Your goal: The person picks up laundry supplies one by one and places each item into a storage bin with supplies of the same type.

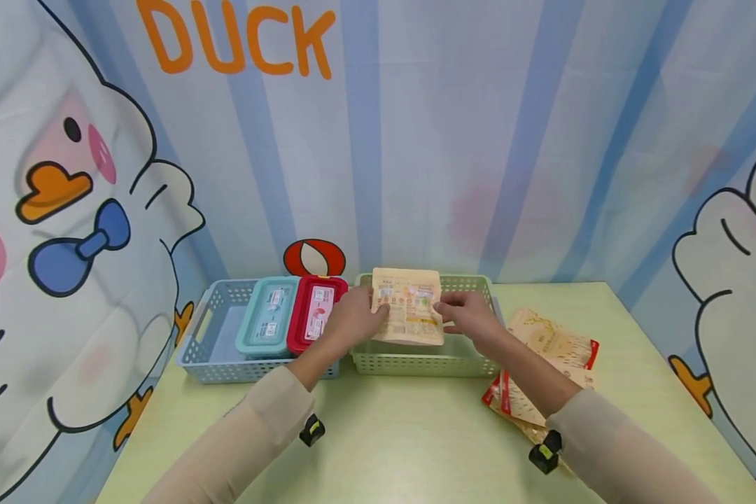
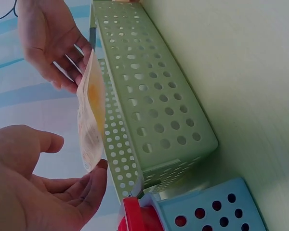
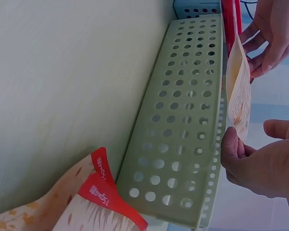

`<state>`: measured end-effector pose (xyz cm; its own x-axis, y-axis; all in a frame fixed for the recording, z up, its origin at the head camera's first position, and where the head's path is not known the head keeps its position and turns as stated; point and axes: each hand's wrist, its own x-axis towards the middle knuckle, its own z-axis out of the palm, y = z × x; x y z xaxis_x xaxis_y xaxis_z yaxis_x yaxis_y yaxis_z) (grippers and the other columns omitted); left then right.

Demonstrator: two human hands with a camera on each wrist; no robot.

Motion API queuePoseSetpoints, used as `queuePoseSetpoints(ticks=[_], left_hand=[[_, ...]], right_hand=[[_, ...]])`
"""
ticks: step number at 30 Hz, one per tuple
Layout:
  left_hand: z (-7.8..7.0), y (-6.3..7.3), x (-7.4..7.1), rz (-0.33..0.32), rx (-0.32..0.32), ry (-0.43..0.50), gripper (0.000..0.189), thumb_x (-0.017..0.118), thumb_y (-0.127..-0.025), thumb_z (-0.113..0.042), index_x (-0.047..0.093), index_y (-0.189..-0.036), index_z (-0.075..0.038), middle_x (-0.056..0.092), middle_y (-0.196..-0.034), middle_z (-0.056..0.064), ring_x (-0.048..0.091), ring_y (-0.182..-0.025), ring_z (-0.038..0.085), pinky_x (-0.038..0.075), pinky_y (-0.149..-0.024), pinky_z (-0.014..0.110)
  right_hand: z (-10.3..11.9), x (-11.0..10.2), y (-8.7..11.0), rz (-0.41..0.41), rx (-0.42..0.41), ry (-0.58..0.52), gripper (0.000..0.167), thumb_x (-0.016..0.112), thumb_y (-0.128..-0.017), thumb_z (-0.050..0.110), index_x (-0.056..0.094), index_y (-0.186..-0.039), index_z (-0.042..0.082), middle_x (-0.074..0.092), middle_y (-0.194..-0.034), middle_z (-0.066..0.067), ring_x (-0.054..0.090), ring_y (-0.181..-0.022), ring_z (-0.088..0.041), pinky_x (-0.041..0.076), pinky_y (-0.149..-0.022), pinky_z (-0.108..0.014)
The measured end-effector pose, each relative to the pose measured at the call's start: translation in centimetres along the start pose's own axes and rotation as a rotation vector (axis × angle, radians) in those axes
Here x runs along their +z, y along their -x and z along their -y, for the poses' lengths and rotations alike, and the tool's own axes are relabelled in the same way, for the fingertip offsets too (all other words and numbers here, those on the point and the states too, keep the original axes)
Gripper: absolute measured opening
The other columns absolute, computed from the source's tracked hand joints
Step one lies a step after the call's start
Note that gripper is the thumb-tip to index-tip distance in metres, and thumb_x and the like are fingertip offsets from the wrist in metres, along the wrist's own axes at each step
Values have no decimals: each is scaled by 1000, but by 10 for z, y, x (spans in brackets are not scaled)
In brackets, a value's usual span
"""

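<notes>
A flat cream-colored printed packet is held up over the green basket by its two sides. My left hand grips its left edge, thumb toward the front and fingers behind. On the opposite edge, my right hand holds it the same way. Seen from the left wrist, the packet bulges slightly and stands on edge between the hands, beside the basket's perforated wall. In the right wrist view, the fingertips of the right hand curl against the packet's lower end.
Left of the green basket stands a blue basket bearing a teal-lidded box and a red-lidded box. Several cream packets with red ends lie overlapping on the table at right. A duck-print curtain hangs behind.
</notes>
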<state>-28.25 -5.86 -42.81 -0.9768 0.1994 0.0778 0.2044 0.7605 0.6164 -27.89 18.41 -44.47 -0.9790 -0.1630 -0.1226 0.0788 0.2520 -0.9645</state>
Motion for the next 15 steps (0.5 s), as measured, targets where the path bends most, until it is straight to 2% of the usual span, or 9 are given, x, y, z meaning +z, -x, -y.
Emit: queuePoseSetpoints(ticks=[2,4,7,10,12,15], left_hand=[[0,2,1,23,6,-18,39,66,-104,-30,66,-127,1,65,-91,6,58,-71,21,49,-59,31],[-1,5,3,46,-1,-53,46,67,-103,-31,62,-133,4,66,-101,10,60,-78,22,54,-64,33],[-5,9,5,80,-21,-123,61,67,-103,-34,53,-143,9,64,-125,19,64,-99,29,59,-84,42],[-9,14,8,109,-33,-176,72,67,-103,-36,44,-153,9,54,-146,26,59,-125,36,54,-103,51],[-10,16,11,126,-37,-193,76,67,-103,-37,39,-157,7,50,-152,28,54,-134,39,50,-108,54],[-11,18,16,145,-50,-207,81,68,-102,-39,34,-161,4,46,-155,28,50,-139,42,48,-110,57]], right_hand=[[-3,2,-1,-4,7,4,47,59,-109,15,51,-145,-14,54,-143,-31,59,-127,-44,57,-100,-48],[-6,5,-2,-14,11,10,46,60,-109,15,52,-144,-14,55,-141,-31,61,-122,-42,58,-99,-49],[-9,9,-4,-22,29,17,45,60,-109,16,55,-143,-12,58,-137,-29,62,-114,-38,57,-99,-50],[-12,13,-7,-19,47,16,43,59,-109,17,56,-141,-12,58,-135,-28,62,-114,-36,57,-100,-51],[-14,16,-9,-14,52,20,43,59,-110,17,55,-141,-12,58,-135,-28,62,-115,-37,57,-100,-51],[-16,18,-11,-11,60,25,43,58,-110,17,55,-140,-13,57,-135,-28,62,-116,-38,57,-99,-51]])
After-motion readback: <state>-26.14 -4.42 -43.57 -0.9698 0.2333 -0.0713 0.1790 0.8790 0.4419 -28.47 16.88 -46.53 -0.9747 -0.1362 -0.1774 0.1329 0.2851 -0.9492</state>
